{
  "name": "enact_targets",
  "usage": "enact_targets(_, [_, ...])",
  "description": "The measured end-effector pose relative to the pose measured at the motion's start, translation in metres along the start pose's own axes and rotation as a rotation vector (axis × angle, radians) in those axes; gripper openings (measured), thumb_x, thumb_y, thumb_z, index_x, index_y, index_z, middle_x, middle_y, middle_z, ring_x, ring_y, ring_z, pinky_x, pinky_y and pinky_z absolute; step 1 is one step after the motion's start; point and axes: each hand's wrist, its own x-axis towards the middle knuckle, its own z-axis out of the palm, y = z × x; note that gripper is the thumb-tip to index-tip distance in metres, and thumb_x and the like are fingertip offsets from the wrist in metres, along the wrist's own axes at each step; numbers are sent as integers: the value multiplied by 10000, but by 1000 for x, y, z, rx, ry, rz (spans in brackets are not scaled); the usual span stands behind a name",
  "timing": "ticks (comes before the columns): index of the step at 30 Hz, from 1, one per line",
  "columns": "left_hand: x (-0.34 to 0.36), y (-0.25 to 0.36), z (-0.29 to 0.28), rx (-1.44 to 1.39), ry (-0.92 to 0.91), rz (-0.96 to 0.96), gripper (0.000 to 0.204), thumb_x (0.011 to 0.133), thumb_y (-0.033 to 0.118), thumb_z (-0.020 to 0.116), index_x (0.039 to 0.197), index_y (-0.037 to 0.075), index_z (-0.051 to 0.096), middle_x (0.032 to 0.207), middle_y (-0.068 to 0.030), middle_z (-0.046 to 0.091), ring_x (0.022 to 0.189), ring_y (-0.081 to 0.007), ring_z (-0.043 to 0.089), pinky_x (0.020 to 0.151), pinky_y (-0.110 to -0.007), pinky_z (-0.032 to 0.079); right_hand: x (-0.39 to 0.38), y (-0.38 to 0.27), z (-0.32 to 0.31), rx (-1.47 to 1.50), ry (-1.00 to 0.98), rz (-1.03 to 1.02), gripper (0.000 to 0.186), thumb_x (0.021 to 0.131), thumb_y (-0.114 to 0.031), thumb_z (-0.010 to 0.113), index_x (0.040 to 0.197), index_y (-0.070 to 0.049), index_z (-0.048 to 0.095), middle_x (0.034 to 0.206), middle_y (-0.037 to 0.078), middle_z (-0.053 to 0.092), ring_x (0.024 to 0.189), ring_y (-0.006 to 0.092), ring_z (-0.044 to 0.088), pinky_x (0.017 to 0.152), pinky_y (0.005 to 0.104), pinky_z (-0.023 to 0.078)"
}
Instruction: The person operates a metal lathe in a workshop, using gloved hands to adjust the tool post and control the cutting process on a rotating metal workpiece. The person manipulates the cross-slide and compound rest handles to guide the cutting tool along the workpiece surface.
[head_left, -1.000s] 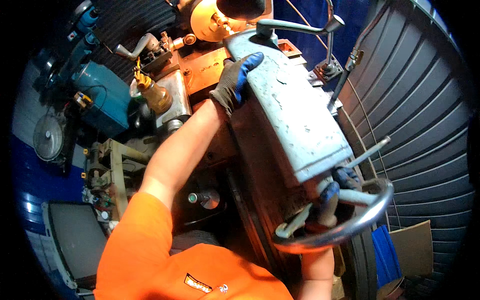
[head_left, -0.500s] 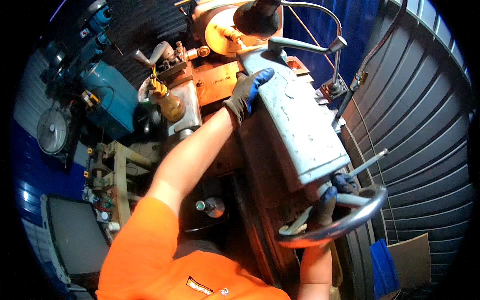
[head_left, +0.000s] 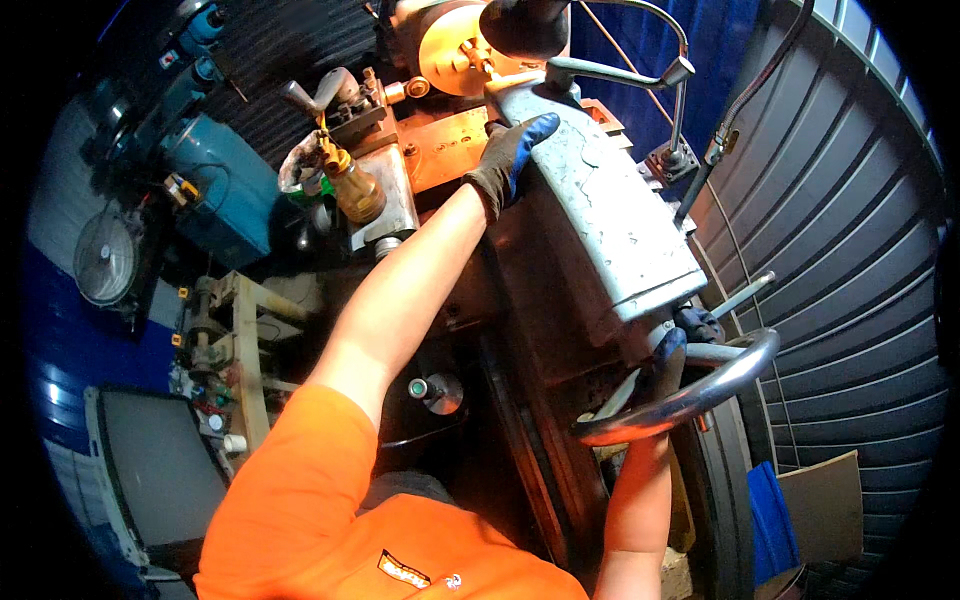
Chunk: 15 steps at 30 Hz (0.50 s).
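A pale blue-grey lathe tailstock (head_left: 610, 205) runs from the upper middle toward the lower right, its paint chipped. My left hand (head_left: 508, 160), in a dark glove with blue fingers, grips the tailstock's upper left edge near its far end. At the near end is a shiny metal handwheel (head_left: 715, 397). My right hand (head_left: 668, 362), also gloved, reaches up through the wheel, its fingers curled about the hub and spokes; the rim and hub partly hide it. Beyond the tailstock, the lathe chuck (head_left: 447, 52) glows orange under a dark lamp (head_left: 525, 28).
Left of my left hand, a yellowish bottle (head_left: 357, 192) stands on the lathe carriage (head_left: 400, 215), beside the tool post (head_left: 352, 125). A clamp lever (head_left: 610, 75) arches over the tailstock. Corrugated wall (head_left: 840, 250) lies close on the right. A fan (head_left: 105, 258) is at far left.
The lathe sits slightly higher and further right in the view. Both hands keep the same holds on the tailstock and its handwheel.
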Motion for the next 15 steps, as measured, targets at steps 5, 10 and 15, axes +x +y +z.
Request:
enact_targets(5, [5, -5, -1, -2, 17, 2, 771, 812, 204, 804, 1329, -121, 334, 1138, -206, 629, 953, -275, 682, 844, -374, 580, -5, -21, 4, 42, -48, 84, 257, 967, -250, 619, 1126, -63, 543, 1073, 69, 538, 1027, 197, 504, 942, 387, 417])
enact_targets(10, [48, -29, -30, 135, 70, 105, 766, 759, 333, 850, 1268, -97, 474, 1124, -167, 651, 980, -227, 650, 892, -342, 526, -6, -27, -1, -7, -44, 58, 264, 961, -249, 625, 1133, -57, 566, 1068, 80, 577, 991, 212, 548, 905, 382, 450])
enact_targets(15, [18, -3, -14, 354, 130, 12, 474, 886, 313, 730, 1210, -5, 595, 1082, -126, 683, 905, -218, 680, 796, -360, 563, -4, -14, 8, -196, -70, -56, 272, 956, -247, 631, 1140, -52, 588, 1062, 90, 617, 955, 226, 592, 868, 377, 483])
